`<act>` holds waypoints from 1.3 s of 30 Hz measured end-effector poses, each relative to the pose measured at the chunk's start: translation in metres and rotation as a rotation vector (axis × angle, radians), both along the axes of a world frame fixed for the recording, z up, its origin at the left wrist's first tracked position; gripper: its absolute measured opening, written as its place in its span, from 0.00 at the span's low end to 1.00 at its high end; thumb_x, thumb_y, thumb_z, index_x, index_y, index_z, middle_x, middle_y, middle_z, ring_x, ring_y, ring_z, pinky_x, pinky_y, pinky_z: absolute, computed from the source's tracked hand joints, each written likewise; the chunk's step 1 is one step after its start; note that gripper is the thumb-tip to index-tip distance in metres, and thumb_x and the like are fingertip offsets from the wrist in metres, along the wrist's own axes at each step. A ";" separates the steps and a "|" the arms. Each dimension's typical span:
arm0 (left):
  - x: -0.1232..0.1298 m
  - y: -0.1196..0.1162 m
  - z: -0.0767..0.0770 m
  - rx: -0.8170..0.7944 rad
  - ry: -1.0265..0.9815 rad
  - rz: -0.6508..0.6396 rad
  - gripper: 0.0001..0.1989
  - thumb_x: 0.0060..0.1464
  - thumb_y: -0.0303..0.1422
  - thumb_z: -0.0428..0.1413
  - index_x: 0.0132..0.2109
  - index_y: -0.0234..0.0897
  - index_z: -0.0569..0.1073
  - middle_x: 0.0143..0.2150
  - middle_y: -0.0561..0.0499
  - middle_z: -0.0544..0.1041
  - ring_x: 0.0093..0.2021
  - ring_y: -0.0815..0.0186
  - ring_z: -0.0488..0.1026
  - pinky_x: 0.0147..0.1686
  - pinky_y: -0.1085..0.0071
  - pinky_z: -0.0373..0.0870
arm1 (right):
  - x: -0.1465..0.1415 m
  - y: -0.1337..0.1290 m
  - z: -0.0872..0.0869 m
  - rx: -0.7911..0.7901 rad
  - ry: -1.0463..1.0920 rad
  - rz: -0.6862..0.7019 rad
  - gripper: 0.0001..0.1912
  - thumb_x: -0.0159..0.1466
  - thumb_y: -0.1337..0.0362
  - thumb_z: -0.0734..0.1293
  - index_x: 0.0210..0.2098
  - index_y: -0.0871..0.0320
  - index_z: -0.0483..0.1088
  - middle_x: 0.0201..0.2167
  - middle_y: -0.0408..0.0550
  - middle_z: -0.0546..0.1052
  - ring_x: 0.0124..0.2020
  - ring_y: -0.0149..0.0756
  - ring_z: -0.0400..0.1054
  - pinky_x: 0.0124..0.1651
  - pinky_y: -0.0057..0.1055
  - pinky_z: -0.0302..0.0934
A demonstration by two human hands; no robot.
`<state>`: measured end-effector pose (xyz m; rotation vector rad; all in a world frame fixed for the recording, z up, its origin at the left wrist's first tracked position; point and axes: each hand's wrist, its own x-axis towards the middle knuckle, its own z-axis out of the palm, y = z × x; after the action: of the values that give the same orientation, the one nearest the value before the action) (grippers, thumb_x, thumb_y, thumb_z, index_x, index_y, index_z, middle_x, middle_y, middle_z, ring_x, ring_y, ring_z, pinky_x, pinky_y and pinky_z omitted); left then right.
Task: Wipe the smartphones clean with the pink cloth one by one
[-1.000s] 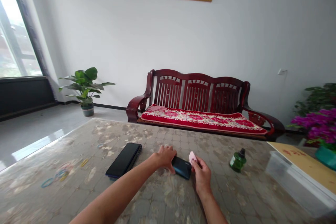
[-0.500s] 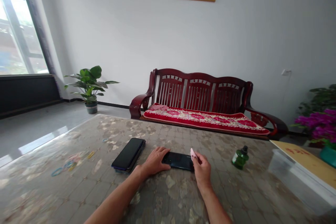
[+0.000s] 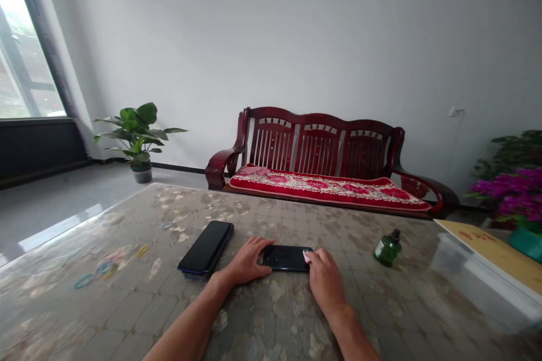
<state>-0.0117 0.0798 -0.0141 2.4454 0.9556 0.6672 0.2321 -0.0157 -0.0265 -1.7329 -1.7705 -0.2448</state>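
Observation:
A dark phone (image 3: pixel 288 258) lies flat and sideways on the patterned tabletop (image 3: pixel 271 316). My left hand (image 3: pixel 249 260) grips the phone's left end, thumb at the near edge and fingers at the far edge. A small pale pink piece (image 3: pixel 307 256), perhaps cloth or paper, is pinched in my right hand (image 3: pixel 325 275) and rests at the phone's right end. Left of my hands sits a stack of phones (image 3: pixel 206 248), the top one with a black screen.
Colourful bands (image 3: pixel 104 268) lie on the table at the left. To the right stand a green bottle (image 3: pixel 387 248) and a clear plastic box (image 3: pixel 478 282) with a yellowish board (image 3: pixel 491 248) on top. Beyond the table is a wooden bench (image 3: pixel 317 146).
My right hand has turned over and lowered, bringing the pink piece from upright above the phone's right end down onto it. My left hand still holds the phone. The view has shifted slightly.

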 end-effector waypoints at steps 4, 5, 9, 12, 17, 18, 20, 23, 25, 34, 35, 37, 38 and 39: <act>0.001 0.001 -0.002 -0.003 -0.021 -0.003 0.34 0.42 0.30 0.63 0.59 0.38 0.69 0.53 0.46 0.75 0.55 0.53 0.69 0.58 0.58 0.62 | -0.017 -0.003 0.008 -0.076 -0.076 -0.022 0.16 0.66 0.74 0.58 0.38 0.52 0.75 0.35 0.48 0.74 0.39 0.38 0.69 0.43 0.30 0.60; 0.001 0.001 -0.003 0.000 -0.028 0.000 0.34 0.42 0.30 0.63 0.59 0.38 0.69 0.53 0.46 0.75 0.54 0.53 0.69 0.58 0.59 0.62 | -0.025 -0.003 0.010 -0.092 -0.083 -0.003 0.16 0.67 0.74 0.58 0.38 0.52 0.75 0.35 0.47 0.74 0.39 0.38 0.69 0.43 0.29 0.59; 0.003 0.001 -0.008 0.015 -0.053 0.014 0.32 0.42 0.30 0.63 0.57 0.38 0.70 0.51 0.47 0.76 0.53 0.53 0.70 0.56 0.60 0.64 | -0.052 -0.004 0.017 -0.141 -0.095 0.091 0.15 0.68 0.72 0.58 0.38 0.52 0.75 0.36 0.46 0.73 0.40 0.35 0.68 0.44 0.28 0.58; 0.003 0.000 -0.009 0.020 -0.060 0.026 0.32 0.42 0.30 0.64 0.57 0.39 0.70 0.51 0.47 0.77 0.52 0.53 0.70 0.55 0.60 0.65 | -0.048 -0.004 0.019 -0.149 -0.104 0.071 0.14 0.68 0.71 0.59 0.39 0.51 0.75 0.37 0.46 0.74 0.40 0.37 0.67 0.44 0.29 0.57; 0.003 -0.002 -0.006 -0.009 -0.051 0.032 0.31 0.42 0.32 0.64 0.57 0.40 0.70 0.51 0.48 0.77 0.52 0.53 0.70 0.54 0.60 0.65 | -0.014 -0.002 0.016 -0.130 -0.119 -0.070 0.17 0.67 0.72 0.58 0.41 0.51 0.76 0.36 0.48 0.75 0.39 0.40 0.67 0.42 0.33 0.57; 0.003 -0.002 -0.006 -0.011 -0.052 0.032 0.31 0.42 0.32 0.64 0.57 0.40 0.70 0.50 0.48 0.77 0.52 0.53 0.71 0.54 0.60 0.65 | -0.012 -0.002 0.015 -0.129 -0.115 -0.085 0.17 0.67 0.72 0.57 0.41 0.51 0.76 0.35 0.49 0.75 0.39 0.41 0.67 0.42 0.34 0.57; 0.003 -0.002 -0.007 -0.011 -0.062 0.034 0.31 0.41 0.32 0.64 0.56 0.40 0.70 0.50 0.48 0.77 0.52 0.52 0.71 0.53 0.60 0.66 | -0.017 -0.001 0.015 -0.129 -0.105 -0.068 0.18 0.67 0.72 0.57 0.41 0.51 0.76 0.36 0.48 0.75 0.39 0.40 0.67 0.42 0.33 0.57; 0.003 -0.003 -0.008 -0.003 -0.082 0.039 0.31 0.41 0.31 0.64 0.56 0.40 0.70 0.50 0.48 0.77 0.51 0.53 0.71 0.53 0.61 0.66 | -0.038 -0.001 0.016 -0.134 -0.099 0.039 0.17 0.68 0.71 0.57 0.42 0.50 0.76 0.37 0.47 0.74 0.40 0.39 0.66 0.43 0.32 0.57; 0.003 -0.004 -0.008 0.005 -0.093 0.034 0.31 0.41 0.31 0.64 0.56 0.39 0.70 0.50 0.47 0.77 0.51 0.53 0.71 0.53 0.62 0.66 | -0.049 -0.001 0.018 -0.140 -0.103 0.111 0.16 0.69 0.70 0.58 0.43 0.49 0.75 0.37 0.45 0.74 0.40 0.38 0.66 0.43 0.31 0.56; 0.002 -0.003 -0.011 -0.037 -0.098 0.052 0.32 0.40 0.31 0.65 0.55 0.40 0.71 0.50 0.48 0.77 0.51 0.53 0.71 0.53 0.62 0.66 | -0.018 0.009 0.022 -0.124 -0.139 -0.088 0.16 0.66 0.73 0.60 0.41 0.51 0.77 0.36 0.48 0.76 0.39 0.42 0.65 0.42 0.34 0.56; 0.003 -0.003 -0.011 -0.042 -0.103 0.054 0.32 0.39 0.31 0.66 0.55 0.40 0.71 0.50 0.48 0.77 0.51 0.53 0.71 0.53 0.62 0.66 | -0.022 0.010 0.022 -0.125 -0.132 -0.066 0.16 0.66 0.73 0.59 0.41 0.51 0.77 0.36 0.48 0.76 0.39 0.41 0.65 0.42 0.34 0.56; 0.003 -0.003 -0.011 -0.047 -0.109 0.058 0.32 0.39 0.31 0.66 0.55 0.40 0.71 0.50 0.48 0.77 0.52 0.52 0.71 0.53 0.61 0.66 | -0.033 0.010 0.022 -0.132 -0.112 0.017 0.16 0.67 0.72 0.59 0.41 0.50 0.77 0.36 0.47 0.75 0.40 0.39 0.66 0.42 0.32 0.56; 0.003 -0.003 -0.011 -0.049 -0.109 0.060 0.33 0.39 0.31 0.66 0.55 0.40 0.71 0.50 0.47 0.77 0.52 0.52 0.71 0.53 0.61 0.66 | -0.038 0.010 0.022 -0.138 -0.105 0.061 0.16 0.68 0.71 0.59 0.41 0.49 0.77 0.36 0.46 0.75 0.40 0.39 0.66 0.43 0.32 0.56; 0.003 -0.003 -0.011 -0.049 -0.107 0.061 0.33 0.39 0.31 0.66 0.55 0.40 0.71 0.51 0.47 0.77 0.52 0.52 0.71 0.53 0.61 0.66 | -0.042 0.009 0.023 -0.144 -0.102 0.097 0.15 0.68 0.70 0.59 0.42 0.49 0.76 0.37 0.46 0.75 0.41 0.38 0.66 0.43 0.31 0.56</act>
<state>-0.0084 0.0768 -0.0248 2.3213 0.9960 0.7781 0.1898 -0.0067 -0.0036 -1.7549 -1.9836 -0.1710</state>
